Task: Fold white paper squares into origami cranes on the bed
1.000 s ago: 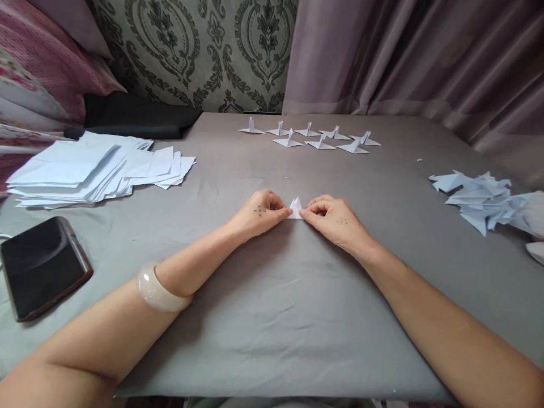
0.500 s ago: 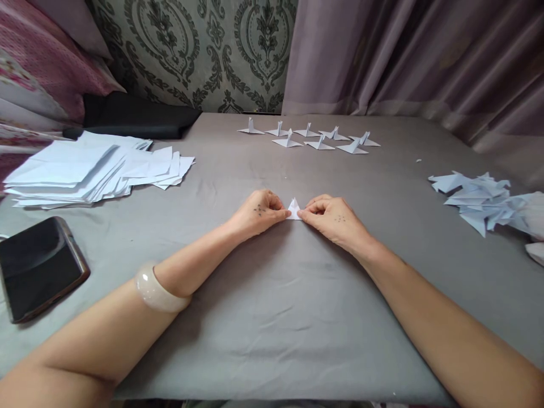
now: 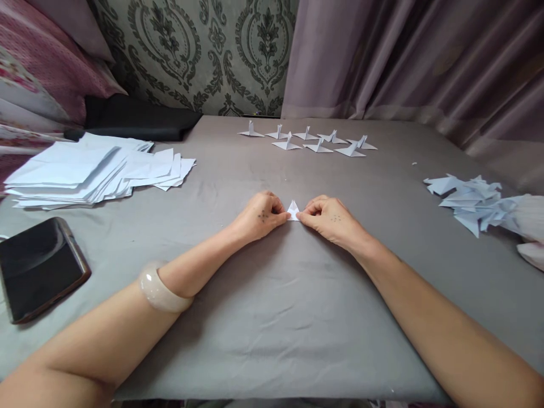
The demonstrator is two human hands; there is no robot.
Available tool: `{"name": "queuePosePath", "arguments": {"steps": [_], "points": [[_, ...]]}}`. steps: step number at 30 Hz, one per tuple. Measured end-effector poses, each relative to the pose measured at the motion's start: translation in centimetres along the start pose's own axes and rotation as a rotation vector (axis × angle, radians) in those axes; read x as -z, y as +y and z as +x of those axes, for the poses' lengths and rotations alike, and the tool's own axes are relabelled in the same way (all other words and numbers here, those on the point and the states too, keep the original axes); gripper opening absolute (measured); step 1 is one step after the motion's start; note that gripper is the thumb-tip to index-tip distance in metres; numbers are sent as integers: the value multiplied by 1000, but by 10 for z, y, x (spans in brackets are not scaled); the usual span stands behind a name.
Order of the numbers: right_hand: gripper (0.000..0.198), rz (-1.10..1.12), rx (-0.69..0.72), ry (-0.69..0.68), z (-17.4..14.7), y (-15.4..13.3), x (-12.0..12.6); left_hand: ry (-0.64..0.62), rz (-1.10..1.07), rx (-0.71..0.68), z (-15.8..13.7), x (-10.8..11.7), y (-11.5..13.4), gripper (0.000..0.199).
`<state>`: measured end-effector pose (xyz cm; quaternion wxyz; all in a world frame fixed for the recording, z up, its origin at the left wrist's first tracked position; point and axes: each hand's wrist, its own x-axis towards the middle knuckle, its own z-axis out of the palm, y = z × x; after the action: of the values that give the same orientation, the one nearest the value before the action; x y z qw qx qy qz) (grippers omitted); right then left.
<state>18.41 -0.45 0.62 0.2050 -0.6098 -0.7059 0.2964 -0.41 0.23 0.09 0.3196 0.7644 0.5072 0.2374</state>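
A small piece of folded white paper point(image 3: 293, 211) with a pointed top stands out between my two hands, near the middle of the table. My left hand point(image 3: 262, 216) pinches its left corner between thumb and fingers. On the opposite corner, my right hand point(image 3: 329, 218) is closed in a matching pinch. Both thumbs face the paper's lower edge, and the fingers behind it are partly hidden. Farther back, several folded paper cranes point(image 3: 287, 142) stand in two loose rows with their wings spread.
At the left lies a stack of white paper sheets point(image 3: 63, 164), with a black folded cloth point(image 3: 140, 118) behind it. A phone point(image 3: 40, 269) rests nearer me. Flat folded paper pieces point(image 3: 471, 198) spill from a whitish bag point(image 3: 531, 218) at the right. Grey cloth covers the table point(image 3: 255, 340).
My view has shifted slightly. Both hands keep their pinch on the folded paper, which looks nearly the same.
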Motion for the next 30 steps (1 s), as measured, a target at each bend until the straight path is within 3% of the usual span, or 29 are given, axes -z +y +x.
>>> {"name": "queuePosePath", "arguments": {"steps": [4, 7, 11, 16, 23, 30], "points": [[23, -31, -9, 49, -4, 0, -1, 48, 95, -71, -3, -3, -2, 13], [17, -44, 8, 102, -8, 2, -2, 95, 161, -207, -5, -6, -4, 9], [7, -40, 150, 125, -13, 5, -6, 87, 271, -430, -6, -9, -6, 18], [21, -233, 283, 126, -26, -1, -10, 75, 365, -577, -6, -9, -4, 28], [38, -706, 448, 33, -47, -11, -2, 36, 412, -554, -12, -6, -1, 35], [43, -779, 468, -42, -49, -12, 7, 29, 290, -479, -8, -6, -10, 33]]}}
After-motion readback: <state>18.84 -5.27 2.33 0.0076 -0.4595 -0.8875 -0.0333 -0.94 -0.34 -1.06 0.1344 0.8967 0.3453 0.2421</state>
